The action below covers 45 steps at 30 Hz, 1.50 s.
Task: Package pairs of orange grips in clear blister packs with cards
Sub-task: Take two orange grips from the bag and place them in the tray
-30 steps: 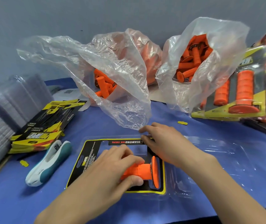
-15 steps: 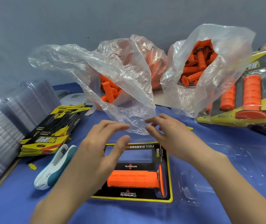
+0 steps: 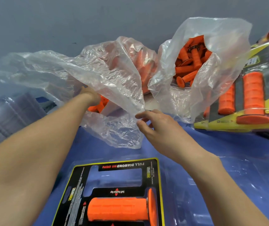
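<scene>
Left hand [image 3: 90, 95] reaches into the left bag [image 3: 114, 75] at the table's far edge; its fingers are behind the crumpled film, so cannot tell whether it grasps anything; loose grips [image 3: 98, 107] show orange just beside the wrist.

Right hand [image 3: 153, 123] is at the same bag's lip, thumb and forefinger curled and pinching the film's edge.

Card [image 3: 114, 165] (black, yellow border, print upside down to the wearer) lies at the near edge, middle, in the clear blister [image 3: 228, 185]; the blister's other half lies flat toward the right edge.

One grip [image 3: 117, 211] sits in the card's nearer cut-out, lying across, flange to the right; the farther cut-out shows blue table [image 3: 228, 144] through it.

Right bag [image 3: 212, 46] stands open at the far edge, right of the left bag, full of orange grips.

Packs [image 3: 244, 101] lean at the right edge, each with two grips upright.

Stack [image 3: 16, 115] of clear blisters at the left edge, blurred.
</scene>
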{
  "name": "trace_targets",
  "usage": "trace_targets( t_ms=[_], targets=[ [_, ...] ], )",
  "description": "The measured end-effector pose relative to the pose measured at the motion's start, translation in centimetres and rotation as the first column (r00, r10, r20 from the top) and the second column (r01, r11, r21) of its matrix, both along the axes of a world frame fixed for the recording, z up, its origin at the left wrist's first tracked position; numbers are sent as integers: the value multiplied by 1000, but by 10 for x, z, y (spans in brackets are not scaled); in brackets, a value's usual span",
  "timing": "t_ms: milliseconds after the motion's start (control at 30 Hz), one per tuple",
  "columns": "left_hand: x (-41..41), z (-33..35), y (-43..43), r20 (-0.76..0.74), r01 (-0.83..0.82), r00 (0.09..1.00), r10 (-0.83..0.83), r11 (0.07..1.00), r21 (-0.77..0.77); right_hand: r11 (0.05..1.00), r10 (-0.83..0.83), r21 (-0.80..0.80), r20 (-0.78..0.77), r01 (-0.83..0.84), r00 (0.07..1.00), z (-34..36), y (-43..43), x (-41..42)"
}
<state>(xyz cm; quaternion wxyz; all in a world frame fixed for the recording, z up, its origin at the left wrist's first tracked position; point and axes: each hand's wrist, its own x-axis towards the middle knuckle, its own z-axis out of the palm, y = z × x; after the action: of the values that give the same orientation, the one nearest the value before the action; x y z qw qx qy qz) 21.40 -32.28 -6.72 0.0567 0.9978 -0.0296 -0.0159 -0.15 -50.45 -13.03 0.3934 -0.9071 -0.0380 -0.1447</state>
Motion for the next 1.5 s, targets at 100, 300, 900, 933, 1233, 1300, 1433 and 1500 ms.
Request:
trace_targets(
  t_ms=[100,300,900,933,1233,1300,1433,1500],
  targets=[
    [22,-13,2,29,42,999,-41,999,-20,1000,2,-25,6,-2,1000,-2,-2,2],
    [17,-19,-1,254,-23,963,85,971,-239,1000,4,-17,32,-3,999,1,-4,2],
    [-229,12,16,281,324,943,-176,311,-893,788,304,532,101,-310,947,32,64,-45],
    [-231,6,17,264,300,951,-158,289,-909,750,301,605,48,-268,952,30,64,-45],
    [-272,-30,20,373,506,858,-353,465,-726,351,350,936,-128,-3,928,22,39,-41],
    [-276,-30,14,427,514,857,-287,500,-697,350,309,937,-130,14,942,22,43,-41],
    [-279,-31,16,432,477,876,-213,504,-720,417,199,907,-150,54,969,24,51,-42],
    [-279,-30,20,436,480,875,-212,507,-716,456,172,888,-147,54,974,23,53,-41]
  ],
)
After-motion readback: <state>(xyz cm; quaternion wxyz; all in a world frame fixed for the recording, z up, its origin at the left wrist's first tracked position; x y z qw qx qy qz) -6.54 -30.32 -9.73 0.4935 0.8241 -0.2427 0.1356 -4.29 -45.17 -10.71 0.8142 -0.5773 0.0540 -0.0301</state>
